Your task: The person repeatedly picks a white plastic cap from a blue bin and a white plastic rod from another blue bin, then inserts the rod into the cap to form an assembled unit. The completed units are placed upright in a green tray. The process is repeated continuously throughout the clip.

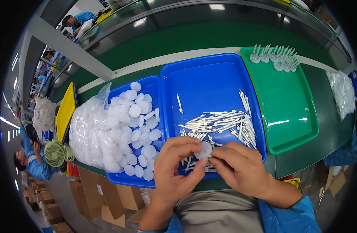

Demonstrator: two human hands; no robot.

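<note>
My left hand [177, 167] pinches a translucent white plastic disc [203, 150] by its edge between thumb and fingers. The fingertips of my right hand [243, 167] are pressed together at the disc's right side. What they grip there is hidden by the fingers. Both hands are over the near edge of a blue tray [201, 83], where many thin white sticks [215, 121] lie in a loose heap. Beside it, a second blue tray [152, 82] is piled with similar white discs [135, 110], some spilling from a clear plastic bag [91, 130].
A green tray [289, 105] on the right has several discs with upright sticks [281, 58] at its far end. Farther right is a clear bag [341, 93]. Two fans [55, 152] and a yellow tray [67, 112] stand left, with cardboard boxes [87, 194] below. Several people work in the background.
</note>
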